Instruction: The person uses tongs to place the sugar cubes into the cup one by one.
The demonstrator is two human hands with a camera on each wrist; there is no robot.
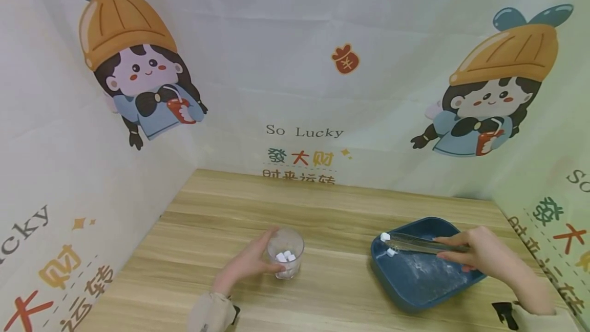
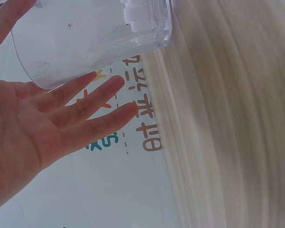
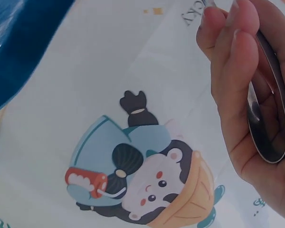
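My left hand (image 1: 246,263) holds a clear glass (image 1: 288,241) upright on the table, thumb on the near side and fingers at the far side. Several white cubes (image 1: 282,257) lie low in the glass. In the left wrist view, three fingers spread out beside the glass (image 2: 80,35). At the right, my right hand (image 1: 479,252) grips metal tongs (image 1: 415,244) over a blue tray (image 1: 392,291). One white cube (image 1: 385,237) is at the tong tips; whether they clasp it I cannot tell. Another cube (image 1: 391,252) lies just below, inside the tray.
The wood-grain table (image 1: 332,275) carries the glass at centre left and the tray at right. Printed cloth walls (image 1: 295,81) with cartoon figures and lettering enclose the table's back and both sides.
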